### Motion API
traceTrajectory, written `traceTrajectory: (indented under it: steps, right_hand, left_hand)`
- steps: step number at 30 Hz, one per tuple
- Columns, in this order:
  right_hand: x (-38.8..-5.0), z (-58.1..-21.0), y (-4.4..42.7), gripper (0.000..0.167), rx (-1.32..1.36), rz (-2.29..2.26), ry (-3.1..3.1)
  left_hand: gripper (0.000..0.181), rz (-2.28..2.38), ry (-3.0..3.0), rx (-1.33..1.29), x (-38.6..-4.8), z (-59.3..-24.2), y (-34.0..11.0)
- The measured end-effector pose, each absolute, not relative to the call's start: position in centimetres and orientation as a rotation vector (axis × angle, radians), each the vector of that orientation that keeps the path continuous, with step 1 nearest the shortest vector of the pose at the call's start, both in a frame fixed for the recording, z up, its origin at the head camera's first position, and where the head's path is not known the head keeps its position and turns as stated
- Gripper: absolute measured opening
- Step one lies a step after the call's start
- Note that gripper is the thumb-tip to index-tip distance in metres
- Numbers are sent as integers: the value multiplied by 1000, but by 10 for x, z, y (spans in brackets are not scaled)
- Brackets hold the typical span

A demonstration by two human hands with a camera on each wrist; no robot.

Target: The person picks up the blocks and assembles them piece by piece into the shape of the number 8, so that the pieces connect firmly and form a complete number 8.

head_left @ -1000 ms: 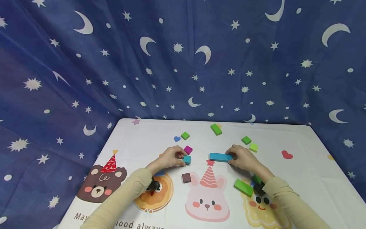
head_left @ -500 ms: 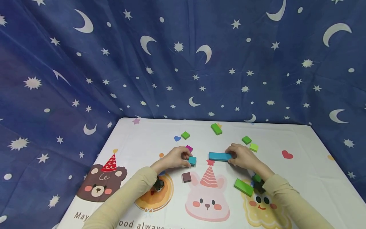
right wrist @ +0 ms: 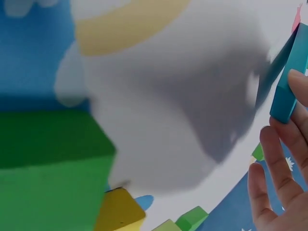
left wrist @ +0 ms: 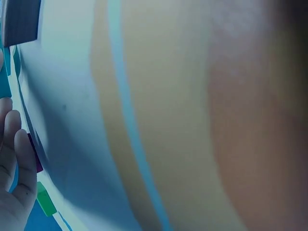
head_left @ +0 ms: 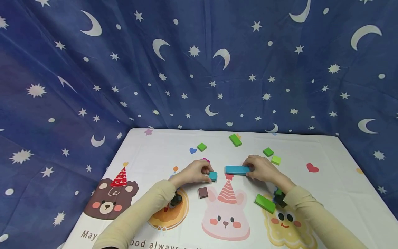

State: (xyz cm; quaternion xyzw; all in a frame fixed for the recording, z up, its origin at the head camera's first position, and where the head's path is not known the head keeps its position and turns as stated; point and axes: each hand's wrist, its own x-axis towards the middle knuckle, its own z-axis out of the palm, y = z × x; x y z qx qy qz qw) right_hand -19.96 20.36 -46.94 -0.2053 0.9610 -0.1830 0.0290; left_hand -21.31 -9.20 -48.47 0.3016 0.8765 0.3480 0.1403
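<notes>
Pinching a small teal block (head_left: 212, 176) between thumb and fingers, our left hand (head_left: 196, 172) is holding it near the middle of the white surface (head_left: 335, 180). Our right hand (head_left: 262, 169) is gripping the right end of a long blue block (head_left: 234, 170), and the block's other end is pointing toward the teal one. A small gap is separating the two blocks, and our hands are facing each other, apart. In the right wrist view we are seeing our thumb lying against the blue block's face. We cannot tell whether either block is touching the surface.

Behind our left hand a magenta block (head_left: 206, 159) is mostly hiding, while a brown block (head_left: 203, 192) is lying nearer to us. A long green block (head_left: 265, 203) is resting beside our right forearm. Farther back, a small green block (head_left: 201, 147) is sitting near a printed blue heart (head_left: 193, 150), and an oblong green block (head_left: 235, 140) is lying close to the far edge. Beyond our right hand, a lime block (head_left: 276, 160) is lying just beside a square green block (head_left: 268, 152).
</notes>
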Motion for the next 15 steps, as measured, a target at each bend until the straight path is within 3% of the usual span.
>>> traceTrajectory:
  steps: [15]
  right_hand:
    - [-206, -464, 197, 29, -637, -541, 2887]
  left_hand:
    - [28, 920, 2551, 899, -214, -484, -79]
